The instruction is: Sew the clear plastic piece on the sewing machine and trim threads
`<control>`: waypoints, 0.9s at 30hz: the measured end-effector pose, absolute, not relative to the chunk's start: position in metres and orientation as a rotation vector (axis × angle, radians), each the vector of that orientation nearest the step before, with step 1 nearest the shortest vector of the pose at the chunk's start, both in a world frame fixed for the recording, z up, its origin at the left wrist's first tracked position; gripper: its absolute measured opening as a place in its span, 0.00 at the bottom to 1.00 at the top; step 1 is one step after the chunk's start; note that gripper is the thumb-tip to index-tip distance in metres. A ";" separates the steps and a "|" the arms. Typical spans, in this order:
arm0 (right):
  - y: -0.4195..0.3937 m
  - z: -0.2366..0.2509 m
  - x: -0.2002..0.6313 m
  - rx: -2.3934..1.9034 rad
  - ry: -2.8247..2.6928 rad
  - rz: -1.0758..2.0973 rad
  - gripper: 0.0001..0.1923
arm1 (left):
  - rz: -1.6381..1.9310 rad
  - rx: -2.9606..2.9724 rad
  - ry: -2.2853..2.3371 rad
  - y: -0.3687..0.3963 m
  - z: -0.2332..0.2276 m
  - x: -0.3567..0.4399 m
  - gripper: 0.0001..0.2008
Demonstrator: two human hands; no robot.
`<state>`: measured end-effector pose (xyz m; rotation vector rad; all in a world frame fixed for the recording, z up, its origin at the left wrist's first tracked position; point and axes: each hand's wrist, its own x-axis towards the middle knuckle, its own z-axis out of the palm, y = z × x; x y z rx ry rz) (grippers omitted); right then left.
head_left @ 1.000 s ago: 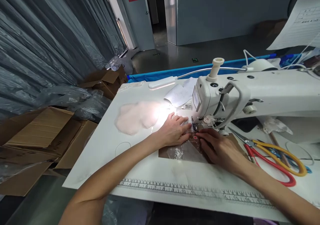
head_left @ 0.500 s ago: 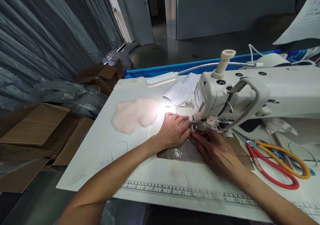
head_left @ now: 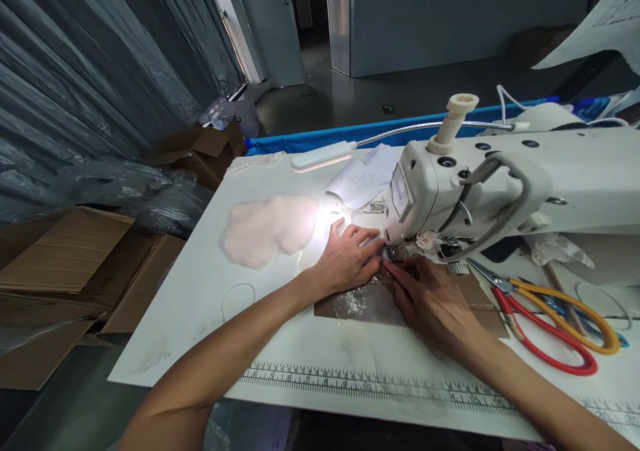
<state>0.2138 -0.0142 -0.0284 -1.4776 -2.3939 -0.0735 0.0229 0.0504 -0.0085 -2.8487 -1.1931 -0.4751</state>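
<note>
A white sewing machine (head_left: pixel 415 184) stands on the right, its needle area low at its left end. My left hand (head_left: pixel 347 257) lies palm down with fingers spread, fingertips close to the presser foot (head_left: pixel 397 253). Right beside the foot, my right hand (head_left: pixel 430 297) pinches at the edge of thin, whitish material; the piece is mostly hidden by my fingers. Below both hands is a brown panel (head_left: pixel 330 306) covered by shiny clear tape or film (head_left: pixel 353 302). Pale pink sheer fabric (head_left: pixel 265 231) rests left of my left hand.
Scissors (head_left: pixel 505 287) with red and yellow handles lie right of my right hand. A lamp (head_left: pixel 323 157) lights the table, with white paper (head_left: pixel 360 181) behind the hands. A printed ruler (head_left: pixel 345 384) runs along the front edge. Cardboard boxes (head_left: pixel 70 251) stand at left.
The hands stay almost in place at the presser foot, with only slight finger shifts. The whole view has tilted a little.
</note>
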 end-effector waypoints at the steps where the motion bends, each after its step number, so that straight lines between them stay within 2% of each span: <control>1: -0.014 -0.027 0.213 -1.496 -2.394 -0.084 0.20 | -0.466 -2.850 -1.192 0.051 -0.009 0.023 0.13; 13: -0.015 -0.029 0.210 -1.540 -2.351 -0.180 0.18 | -0.554 -2.828 -1.245 0.055 -0.016 0.026 0.14; 22: -0.019 -0.030 0.230 -1.388 -2.159 0.265 0.15 | -0.712 -2.904 -0.852 0.051 -0.022 0.023 0.13; 27: -0.019 -0.031 0.233 -1.453 -2.004 0.321 0.13 | -0.662 -2.907 -0.864 0.052 -0.021 0.023 0.13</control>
